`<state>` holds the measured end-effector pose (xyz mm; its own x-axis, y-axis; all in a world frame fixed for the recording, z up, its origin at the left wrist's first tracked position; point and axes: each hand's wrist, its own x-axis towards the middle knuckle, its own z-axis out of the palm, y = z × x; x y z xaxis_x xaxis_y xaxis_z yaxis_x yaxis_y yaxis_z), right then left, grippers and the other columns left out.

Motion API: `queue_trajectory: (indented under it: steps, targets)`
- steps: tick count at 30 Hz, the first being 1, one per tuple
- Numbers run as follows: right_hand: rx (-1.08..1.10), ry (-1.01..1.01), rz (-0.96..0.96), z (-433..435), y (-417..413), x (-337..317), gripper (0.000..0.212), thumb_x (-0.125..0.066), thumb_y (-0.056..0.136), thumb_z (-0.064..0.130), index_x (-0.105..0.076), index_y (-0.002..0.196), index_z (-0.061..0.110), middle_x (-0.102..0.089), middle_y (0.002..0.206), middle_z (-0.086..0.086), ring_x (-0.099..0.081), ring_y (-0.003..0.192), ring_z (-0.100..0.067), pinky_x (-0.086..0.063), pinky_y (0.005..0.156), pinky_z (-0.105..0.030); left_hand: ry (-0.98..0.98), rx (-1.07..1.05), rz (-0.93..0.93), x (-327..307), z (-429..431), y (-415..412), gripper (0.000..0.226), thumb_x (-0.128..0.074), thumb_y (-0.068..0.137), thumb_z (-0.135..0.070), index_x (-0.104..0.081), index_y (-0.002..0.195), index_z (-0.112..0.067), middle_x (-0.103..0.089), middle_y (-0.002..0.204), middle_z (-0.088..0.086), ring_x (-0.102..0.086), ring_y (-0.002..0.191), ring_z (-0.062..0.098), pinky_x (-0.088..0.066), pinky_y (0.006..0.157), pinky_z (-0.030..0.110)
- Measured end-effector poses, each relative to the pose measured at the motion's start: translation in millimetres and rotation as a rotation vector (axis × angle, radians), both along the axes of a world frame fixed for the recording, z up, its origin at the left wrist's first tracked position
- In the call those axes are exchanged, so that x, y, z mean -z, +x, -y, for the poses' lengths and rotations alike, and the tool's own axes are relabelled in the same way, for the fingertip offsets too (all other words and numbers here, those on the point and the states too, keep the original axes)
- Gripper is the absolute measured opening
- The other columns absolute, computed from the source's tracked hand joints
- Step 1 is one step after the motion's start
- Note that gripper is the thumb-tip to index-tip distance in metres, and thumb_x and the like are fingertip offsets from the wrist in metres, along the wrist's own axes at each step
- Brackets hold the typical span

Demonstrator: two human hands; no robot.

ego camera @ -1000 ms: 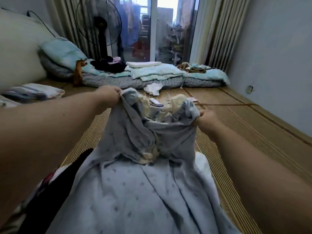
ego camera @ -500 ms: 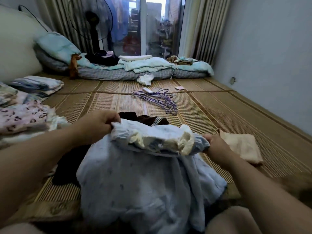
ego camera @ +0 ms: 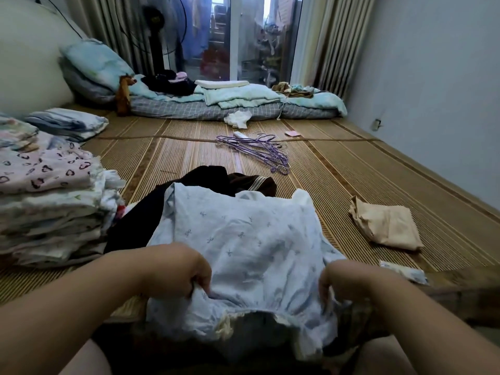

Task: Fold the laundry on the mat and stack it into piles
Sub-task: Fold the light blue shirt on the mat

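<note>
Pale blue cotton garment printed with small bows (ego camera: 243, 239) lies spread in front of us on the woven bamboo mat (ego camera: 338, 169), its near edge gathered up over our lap. Our left hand (ego camera: 176, 272) pinches that edge at its left end, fingers curled into the cloth. Our right hand (ego camera: 349, 282) does the same at the right end, and the hem bunches between the two.

The garment's far part rests on a dark brown garment with striped trim (ego camera: 243, 182) instead of flat on the mat. To the left stands a tall stack of folded laundry (ego camera: 48, 212) topped by a pink heart-print piece. To the right, well apart, lies a beige folded cloth (ego camera: 387, 226), and near our right wrist a small white-and-blue folded piece (ego camera: 403, 270). Purple wire hangers (ego camera: 259, 150) lie farther out on the mat.

We judge the fold to be only starting. The lumpy dark garment underneath could throw the fold crooked, or get caught up and dragged along with the blue cloth. The gathered hem may also slip unevenly if one hand pulls harder. The left stack, already high and ragged at its edge, looks liable to slump if more is dropped onto it.
</note>
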<state>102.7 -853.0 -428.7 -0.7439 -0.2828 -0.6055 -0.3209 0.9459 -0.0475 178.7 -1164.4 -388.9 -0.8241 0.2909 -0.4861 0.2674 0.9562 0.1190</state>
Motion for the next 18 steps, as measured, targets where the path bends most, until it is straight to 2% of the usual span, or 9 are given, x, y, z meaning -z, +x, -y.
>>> queue_trajectory:
  steps: [3,5,7,8,11,13,15,16,18]
  targets:
    - [0.097,-0.134,-0.319,16,-12,3,0.023,-0.057,0.090,0.012,-0.069,0.094,0.031,-0.063,0.110,0.002,-0.060,0.096,-0.016,-0.049,0.081,-0.025,-0.040,0.015,0.005,-4,-8,0,0.035,-0.054,0.084,-0.017,-0.067,0.108,-0.038,-0.068,0.107,-0.016,-0.061,0.097,0.006,-0.050,0.086,0.024]
    - [0.228,-0.397,-0.524,30,-24,15,0.023,-0.058,0.091,0.030,-0.063,0.113,0.031,-0.058,0.122,-0.003,-0.056,0.106,-0.020,-0.049,0.093,-0.037,0.051,-0.079,-0.251,-6,-12,-9,0.028,-0.053,0.085,-0.024,-0.067,0.107,-0.036,-0.066,0.109,-0.014,-0.059,0.101,0.008,-0.049,0.086,0.026]
    - [0.279,-0.597,-0.448,46,-33,25,0.055,-0.058,0.090,0.045,-0.043,0.142,0.033,-0.039,0.147,-0.008,-0.040,0.133,-0.026,-0.034,0.110,-0.040,0.128,-0.211,-0.587,-3,-11,-28,0.033,-0.052,0.086,-0.039,-0.061,0.118,-0.038,-0.057,0.124,-0.010,-0.049,0.118,0.016,-0.043,0.094,0.032]
    - [0.287,-0.631,-0.363,54,-35,31,0.067,-0.057,0.090,0.051,-0.030,0.149,0.036,-0.023,0.157,-0.008,-0.026,0.143,-0.027,-0.024,0.116,-0.041,0.111,-0.283,-0.660,-1,-9,-39,0.044,-0.050,0.085,-0.050,-0.053,0.128,-0.041,-0.048,0.136,-0.006,-0.040,0.127,0.021,-0.038,0.102,0.037]
    - [0.196,-0.417,-0.217,68,-40,59,0.084,-0.051,0.083,0.070,-0.011,0.152,0.044,0.002,0.163,-0.005,-0.005,0.149,-0.034,-0.013,0.119,-0.049,-0.046,-0.470,-0.453,9,1,-62,0.083,-0.059,0.076,-0.067,-0.022,0.146,-0.043,-0.002,0.161,0.004,-0.004,0.145,0.034,-0.015,0.113,0.056]
    - [0.149,-0.273,-0.163,68,-47,68,0.088,-0.049,0.069,0.082,-0.024,0.146,0.049,-0.016,0.160,-0.006,-0.018,0.144,-0.037,-0.024,0.114,-0.056,-0.099,-0.510,-0.318,16,6,-68,0.097,-0.067,0.069,-0.070,-0.015,0.147,-0.043,0.013,0.161,0.006,0.008,0.146,0.038,-0.008,0.112,0.062]
    - [0.189,-0.339,-0.250,69,-64,56,0.077,-0.050,0.063,0.086,-0.051,0.128,0.045,-0.047,0.136,-0.006,-0.041,0.129,-0.033,-0.039,0.104,-0.052,-0.137,-0.489,-0.289,15,12,-76,0.106,-0.071,0.064,-0.070,-0.011,0.148,-0.045,0.015,0.161,0.007,0.010,0.146,0.040,-0.005,0.112,0.064]
    - [0.209,-0.409,-0.341,70,-75,46,0.066,-0.055,0.067,0.082,-0.058,0.119,0.042,-0.052,0.124,-0.004,-0.046,0.123,-0.031,-0.042,0.101,-0.049,-0.120,-0.496,-0.292,12,16,-82,0.111,-0.072,0.062,-0.072,-0.007,0.149,-0.046,0.015,0.161,0.007,0.010,0.146,0.039,-0.005,0.112,0.063]
    - [0.197,-0.510,-0.469,72,-99,28,0.056,-0.064,0.080,0.061,-0.056,0.129,0.037,-0.053,0.129,-0.003,-0.044,0.124,-0.029,-0.041,0.103,-0.048,-0.022,-0.568,-0.270,5,26,-101,0.124,-0.071,0.053,-0.078,-0.002,0.150,-0.044,0.004,0.162,0.008,-0.002,0.146,0.039,-0.011,0.116,0.059]
